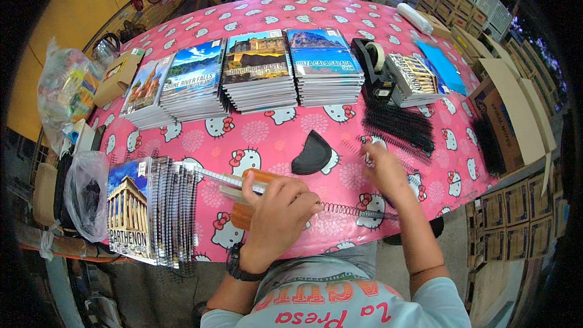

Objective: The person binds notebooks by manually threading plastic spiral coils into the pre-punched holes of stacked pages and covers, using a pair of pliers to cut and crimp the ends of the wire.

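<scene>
My left hand (280,215) is closed over an orange-brown wooden block (242,216) near the table's front edge. A white strip with a row of marks (229,178) runs out from under it; what lies beneath the palm is hidden. From beside my left fingertips a dark spiral binding coil (349,209) stretches right, toward my right forearm. My right hand (382,170), fingers bent together, hovers by a heap of black spiral coils (398,127); what they hold is unclear. A black half-round pad (313,153) lies between the hands. At left stands a row of coil-bound notebooks (129,215).
Stacks of picture-covered notebooks (258,70) line the middle of the pink table (261,136). A tape dispenser (371,64) and another notebook stack (414,79) stand right of them. Plastic bags (88,191) sit at left; an open carton (507,115) is at right.
</scene>
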A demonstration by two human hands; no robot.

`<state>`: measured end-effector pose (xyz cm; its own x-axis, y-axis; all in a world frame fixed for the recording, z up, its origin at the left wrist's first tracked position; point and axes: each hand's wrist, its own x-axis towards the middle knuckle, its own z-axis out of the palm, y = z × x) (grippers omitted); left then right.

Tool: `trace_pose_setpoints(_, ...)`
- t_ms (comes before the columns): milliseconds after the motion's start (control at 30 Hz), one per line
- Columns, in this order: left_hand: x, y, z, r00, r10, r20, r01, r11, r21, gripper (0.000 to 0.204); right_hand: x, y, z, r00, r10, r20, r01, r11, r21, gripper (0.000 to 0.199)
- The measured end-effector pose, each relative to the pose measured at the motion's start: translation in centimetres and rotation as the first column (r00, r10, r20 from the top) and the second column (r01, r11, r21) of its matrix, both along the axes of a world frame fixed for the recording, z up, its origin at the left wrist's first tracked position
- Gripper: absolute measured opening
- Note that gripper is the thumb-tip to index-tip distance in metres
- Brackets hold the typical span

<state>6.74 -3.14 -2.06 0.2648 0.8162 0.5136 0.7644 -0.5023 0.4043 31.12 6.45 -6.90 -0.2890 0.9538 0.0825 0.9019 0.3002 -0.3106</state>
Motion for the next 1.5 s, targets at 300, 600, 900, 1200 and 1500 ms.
trace_pose_setpoints(300, -0.4, 0.2, 0.2, 0.999, -0.012, -0.041, 0.013, 1.0, 0.004, 0.014, -6.8, 3.5, -1.7, 0.915, 0.395, -0.084, -0.384, 0.915, 0.119, 0.071)
trace_pose_setpoints(600, 0.1, 0.1, 1.5, 0.991, 0.048, 0.127, -0.048, 0.999, -0.002, 0.019, -6.6, 3.1, -1.5, 0.928, 0.363, -0.082, -0.364, 0.931, 0.006, 0.063)
trace_pose_setpoints(900, -1.9, 0.2, 1.0, 0.984, 0.109, 0.14, -0.108, 0.994, -0.014, 0.032, -3.2, 0.5, 6.3, 0.455, 0.298, -0.839, -0.718, 0.68, -0.148, 0.066)
trace_pose_setpoints(1200, -3.1, 0.2, -0.1, 0.984, 0.083, 0.156, -0.083, 0.997, -0.008, 0.045, -5.1, -0.3, 7.1, 0.246, 0.259, -0.934, -0.844, 0.53, -0.075, 0.049)
trace_pose_setpoints(1500, -3.2, 0.2, 0.0, 0.965, 0.106, 0.238, -0.108, 0.994, -0.005, 0.063, -6.8, 1.1, 7.4, 0.69, 0.356, -0.63, -0.651, 0.687, -0.324, 0.053)
